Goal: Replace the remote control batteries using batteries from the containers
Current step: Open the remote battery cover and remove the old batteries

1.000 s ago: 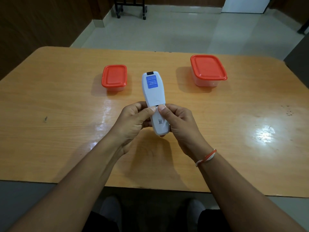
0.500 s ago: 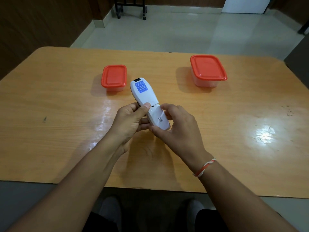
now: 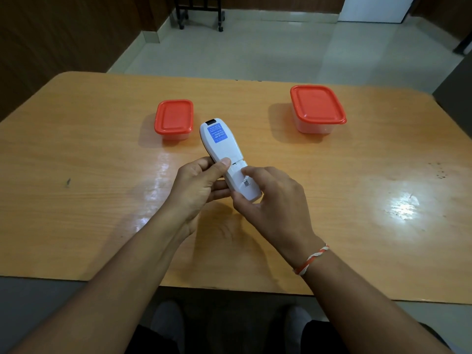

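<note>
Table (image 3: pixel 102 200): broad wooden top with rounded corners, orange-tan grain, glossy, with bright patches of reflected light.
Large container (image 3: pixel 317 108): clear plastic tub, rounded-rectangle red lid on, far right on the table.
Small container (image 3: pixel 174 119): same make, lower, red lid on, just left of the remote's far end.
Remote control (image 3: pixel 224 154): smooth white plastic, tapered, back face up, blue sticker near its far end, held above the table between the two containers.
Left hand (image 3: pixel 196 187): fingers wrapped around the remote's middle, thumb on its back.
Right hand (image 3: pixel 270 200): fingers curled around the near end, thumb on the battery cover (image 3: pixel 241 181).
Wristband (image 3: pixel 312 259): twisted red-and-white thread on the right wrist.
</note>
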